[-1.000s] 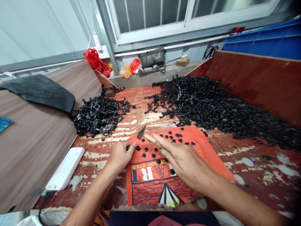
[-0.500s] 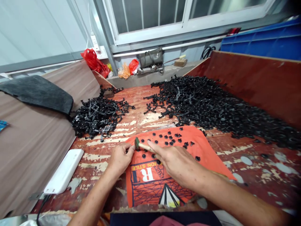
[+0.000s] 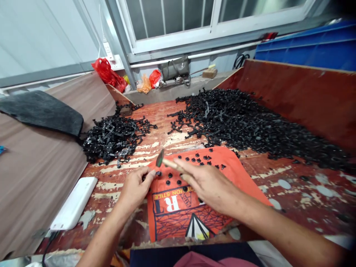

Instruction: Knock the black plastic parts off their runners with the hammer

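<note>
My right hand is closed around the wooden handle of a small hammer, whose dark metal head is raised a little above the cloth. My left hand pinches at the cloth's left edge, its fingertips at a small black plastic part just below the hammer head. How much of that part lies inside the fingers is hidden. Under both hands lies an orange printed cloth, with several round black pieces scattered over its upper half.
A heap of black strips lies at the left, a larger heap of black parts at the right. Near the left board rests a white power bank-like device with a cable. A blue crate stands behind the right board.
The hammer head has risen from the left fingertips, and the small black part there now shows. My left hand stays near the cloth's edge. The whole view has shifted slightly.
</note>
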Available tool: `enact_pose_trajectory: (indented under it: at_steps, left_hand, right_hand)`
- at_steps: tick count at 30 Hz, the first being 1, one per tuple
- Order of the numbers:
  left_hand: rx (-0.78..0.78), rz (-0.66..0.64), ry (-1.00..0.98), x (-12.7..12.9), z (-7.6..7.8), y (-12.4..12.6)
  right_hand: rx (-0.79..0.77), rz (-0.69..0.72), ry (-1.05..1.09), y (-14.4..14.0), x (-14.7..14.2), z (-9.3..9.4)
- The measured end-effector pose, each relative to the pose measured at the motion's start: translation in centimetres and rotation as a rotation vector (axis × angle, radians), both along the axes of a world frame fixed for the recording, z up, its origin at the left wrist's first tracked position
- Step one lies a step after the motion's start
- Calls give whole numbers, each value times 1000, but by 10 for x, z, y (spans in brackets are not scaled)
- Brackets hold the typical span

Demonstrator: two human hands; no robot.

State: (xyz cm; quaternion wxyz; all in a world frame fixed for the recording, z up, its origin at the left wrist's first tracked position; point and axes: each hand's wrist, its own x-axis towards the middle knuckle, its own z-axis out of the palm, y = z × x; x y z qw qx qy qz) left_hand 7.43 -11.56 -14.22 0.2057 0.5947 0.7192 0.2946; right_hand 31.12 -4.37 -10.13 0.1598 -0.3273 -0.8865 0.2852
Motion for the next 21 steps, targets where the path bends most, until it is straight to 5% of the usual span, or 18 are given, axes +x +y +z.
enact_pose_trajectory:
  at_steps: [4,11,16,21]
  left_hand:
    - [95,-61,-111,22,17,-11]
    - [156,-53,-266,46,21,-17]
    - [-6,-188,-260,42,27,-29]
    - [-360,-210,-563,42,25,-32]
  right_hand:
    - [-177,-111,199,-3,-1,4]
    - [-771,-30,452,-21,-12,-15]
    - [-818,-59,478,-20,-8,-15]
    - [-746,26,429,-11,-16,-8]
